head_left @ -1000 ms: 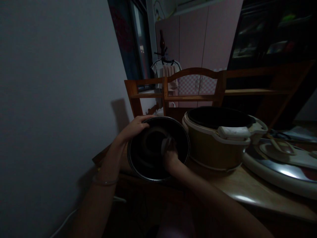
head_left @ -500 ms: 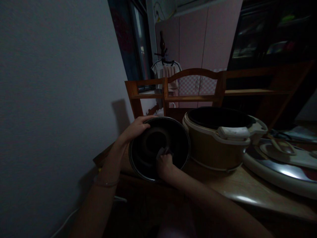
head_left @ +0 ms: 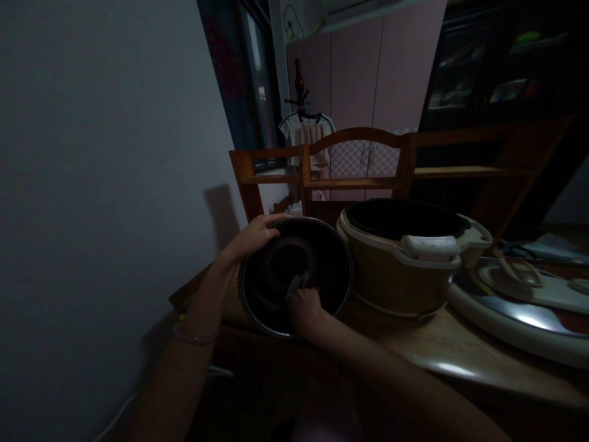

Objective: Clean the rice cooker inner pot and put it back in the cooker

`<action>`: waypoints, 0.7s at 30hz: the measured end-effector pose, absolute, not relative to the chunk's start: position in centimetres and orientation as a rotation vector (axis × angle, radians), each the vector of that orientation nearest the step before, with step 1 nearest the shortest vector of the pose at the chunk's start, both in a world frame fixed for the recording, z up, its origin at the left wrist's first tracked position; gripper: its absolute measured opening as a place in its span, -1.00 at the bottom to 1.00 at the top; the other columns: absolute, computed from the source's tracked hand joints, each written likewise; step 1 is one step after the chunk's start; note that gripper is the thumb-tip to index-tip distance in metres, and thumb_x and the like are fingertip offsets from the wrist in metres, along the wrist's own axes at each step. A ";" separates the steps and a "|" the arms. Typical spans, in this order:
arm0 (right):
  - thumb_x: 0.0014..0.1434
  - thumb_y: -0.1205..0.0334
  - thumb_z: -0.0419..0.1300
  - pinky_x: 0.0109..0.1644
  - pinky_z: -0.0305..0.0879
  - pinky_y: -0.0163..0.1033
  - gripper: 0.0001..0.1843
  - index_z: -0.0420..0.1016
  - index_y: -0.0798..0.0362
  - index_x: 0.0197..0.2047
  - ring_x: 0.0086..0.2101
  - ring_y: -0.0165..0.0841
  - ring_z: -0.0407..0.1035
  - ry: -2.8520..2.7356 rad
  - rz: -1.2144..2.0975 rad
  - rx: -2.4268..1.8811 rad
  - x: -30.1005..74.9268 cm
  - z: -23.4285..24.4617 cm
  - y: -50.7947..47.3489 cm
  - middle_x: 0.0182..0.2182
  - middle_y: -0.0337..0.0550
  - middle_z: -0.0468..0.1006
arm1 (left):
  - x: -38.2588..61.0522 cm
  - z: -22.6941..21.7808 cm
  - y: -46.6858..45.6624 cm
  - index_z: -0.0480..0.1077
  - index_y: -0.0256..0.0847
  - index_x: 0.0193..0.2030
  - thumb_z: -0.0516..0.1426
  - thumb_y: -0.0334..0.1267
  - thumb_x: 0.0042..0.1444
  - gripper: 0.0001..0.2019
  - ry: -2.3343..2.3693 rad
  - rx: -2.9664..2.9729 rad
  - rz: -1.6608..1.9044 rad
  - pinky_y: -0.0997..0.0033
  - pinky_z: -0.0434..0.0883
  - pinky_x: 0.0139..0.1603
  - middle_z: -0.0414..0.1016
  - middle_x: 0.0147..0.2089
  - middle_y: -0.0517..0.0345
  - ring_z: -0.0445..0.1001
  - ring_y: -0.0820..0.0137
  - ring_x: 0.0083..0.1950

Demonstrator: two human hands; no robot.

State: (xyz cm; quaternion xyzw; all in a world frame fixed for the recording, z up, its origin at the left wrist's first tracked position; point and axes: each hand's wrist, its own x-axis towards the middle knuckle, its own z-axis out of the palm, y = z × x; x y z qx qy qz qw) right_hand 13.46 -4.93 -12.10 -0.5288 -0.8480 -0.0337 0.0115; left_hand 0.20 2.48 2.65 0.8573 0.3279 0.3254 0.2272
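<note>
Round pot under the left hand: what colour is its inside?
The round pot looks black inside, in dim light; the head view shows it.

A: Any legible txt, brand or no.?
B: 0 that I can read, tbh.
A: Black, round, deep metal pot (head_left: 286, 261)?
B: 0 readable marks, v. dark.
A: Gold-and-cream, round cooker body (head_left: 393, 282) w/ white handle?
B: Same, 0 legible.
A: Cream-and-silver, round, shiny lid (head_left: 519, 316), R side?
B: Red patch near the edge; can't tell if it's a label.
A: Dark, glass-front cabinet (head_left: 478, 70), bkgd?
B: Too dim, 0 legible.
</note>
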 end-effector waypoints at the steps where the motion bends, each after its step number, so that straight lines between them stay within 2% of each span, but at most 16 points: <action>1: 0.19 0.42 0.07 -0.10 0.43 0.03 -0.67 0.59 0.32 -0.06 -0.11 -0.04 0.53 -2.635 -0.113 -1.667 13.4 -12.1 -5.0 -0.08 0.44 0.55 | 0.2 2.7 2.4 0.45 -0.12 0.15 0.03 -0.45 -0.09 -0.40 0.900 2.362 0.894 0.13 0.29 0.29 0.52 0.14 0.19 0.45 0.23 0.15; 4: 0.19 0.40 0.09 -0.03 0.37 0.16 -0.66 0.58 0.33 -0.05 -0.06 0.05 0.49 -2.628 -0.134 -1.698 13.3 -12.3 -5.1 -0.05 0.43 0.54 | 0.2 2.6 2.4 0.45 -0.11 0.16 0.02 -0.45 -0.09 -0.39 0.902 2.366 0.888 0.12 0.30 0.28 0.53 0.13 0.18 0.44 0.23 0.16; 6: 0.19 0.38 0.10 -0.02 0.35 0.18 -0.70 0.60 0.29 -0.11 -0.08 0.05 0.49 -2.638 -0.134 -1.690 13.3 -12.4 -5.0 -0.11 0.36 0.58 | 0.2 2.5 2.5 0.44 -0.12 0.17 0.02 -0.45 -0.09 -0.38 0.908 2.369 0.887 0.13 0.30 0.28 0.52 0.14 0.18 0.44 0.23 0.17; 9: 0.19 0.37 0.10 -0.05 0.36 0.14 -0.72 0.62 0.26 -0.17 -0.14 0.02 0.51 -2.641 -0.142 -1.664 13.4 -12.4 -5.0 -0.18 0.31 0.61 | 0.0 2.4 2.6 0.43 -0.13 0.18 0.03 -0.44 -0.09 -0.38 0.908 2.362 0.902 0.14 0.31 0.28 0.50 0.17 0.18 0.44 0.22 0.17; 15: 0.20 0.41 0.07 -0.14 0.40 0.02 -0.70 0.60 0.32 -0.14 -0.18 -0.02 0.51 -2.594 -0.195 -1.641 13.5 -12.3 -4.8 -0.18 0.35 0.60 | -0.1 2.3 2.6 0.43 -0.13 0.18 0.04 -0.44 -0.07 -0.39 0.933 2.358 0.918 0.16 0.29 0.29 0.52 0.15 0.19 0.46 0.24 0.14; 18: 0.18 0.41 0.09 0.01 0.34 0.13 -0.66 0.56 0.39 -0.05 -0.10 0.04 0.48 -2.555 -0.245 -1.629 13.4 -12.4 -4.7 -0.10 0.43 0.56 | 0.0 2.4 2.6 0.43 -0.14 0.18 0.03 -0.45 -0.08 -0.39 0.936 2.374 0.912 0.15 0.28 0.29 0.51 0.16 0.18 0.45 0.24 0.15; 21: 0.19 0.43 0.05 0.19 0.14 0.28 -0.59 0.49 0.42 0.06 0.01 0.08 0.43 -2.517 -0.285 -1.567 13.3 -12.7 -4.4 0.01 0.51 0.48 | 0.0 2.4 2.6 0.43 -0.13 0.18 0.03 -0.45 -0.08 -0.39 0.948 2.380 0.920 0.15 0.26 0.31 0.51 0.16 0.18 0.44 0.24 0.17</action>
